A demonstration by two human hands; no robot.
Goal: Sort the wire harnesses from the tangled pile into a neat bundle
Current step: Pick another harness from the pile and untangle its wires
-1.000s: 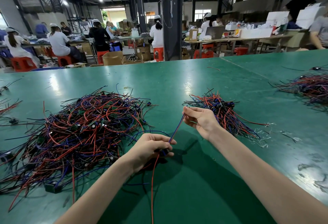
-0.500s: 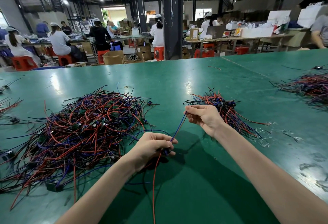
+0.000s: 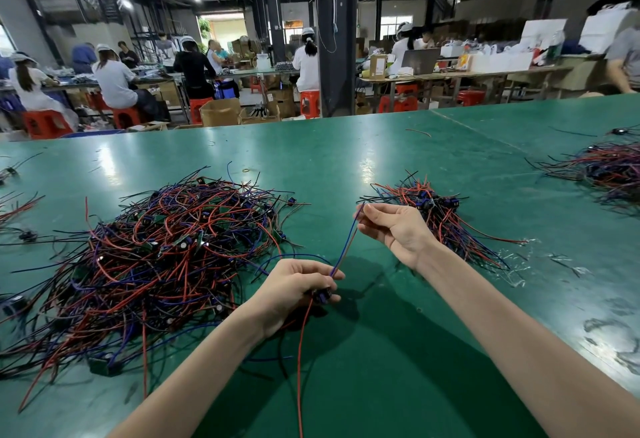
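Your right hand (image 3: 398,229) pinches the harness (image 3: 346,241) wire ends, lifted slightly higher; left hand (image 3: 294,287) still grips its connector (image 3: 323,295). Harness straightened, apparently clear of tangled pile (image 3: 156,257), ready for the neat bundle (image 3: 440,219).

Both bare forearms reach in from the near edge, the right stretching farther across than the left. The left hand (image 3: 294,287) is curled with its back up, fingers and thumb gripping the dark connector end of a thin blue-and-red wire harness (image 3: 343,248). The right hand (image 3: 394,229), farther and to the right, pinches the harness's far end between thumb and fingertips, its other fingers loosely curled.
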